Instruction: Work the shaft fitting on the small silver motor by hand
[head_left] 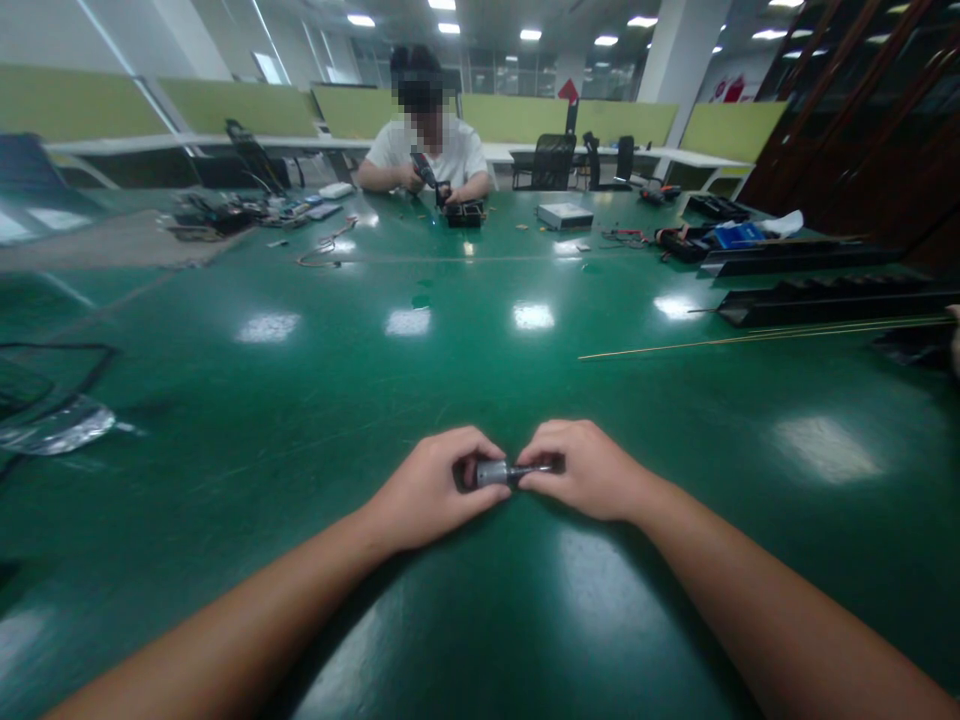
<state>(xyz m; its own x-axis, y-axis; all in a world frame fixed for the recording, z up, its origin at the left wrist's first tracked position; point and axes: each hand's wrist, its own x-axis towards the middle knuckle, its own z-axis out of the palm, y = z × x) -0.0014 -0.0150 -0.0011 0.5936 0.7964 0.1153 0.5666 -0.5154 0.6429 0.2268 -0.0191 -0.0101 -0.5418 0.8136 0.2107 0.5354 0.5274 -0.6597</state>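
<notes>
Black channels (pixel 821 304) and thin rods (pixel 709 343) lie beyond the silver cylinder (pixel 492 473).

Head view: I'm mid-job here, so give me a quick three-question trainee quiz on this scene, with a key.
1. True or false: the left grip is around the silver cylinder.
2. What is the person in the white shirt across the table holding?
A) an open book
B) a dark handheld tool
C) a drinking mug
3. Fill in: the thin golden rods are on the wearer's ____ side.

Key:
1. True; the right grip pinches the thin shaft.
2. B
3. right
</notes>
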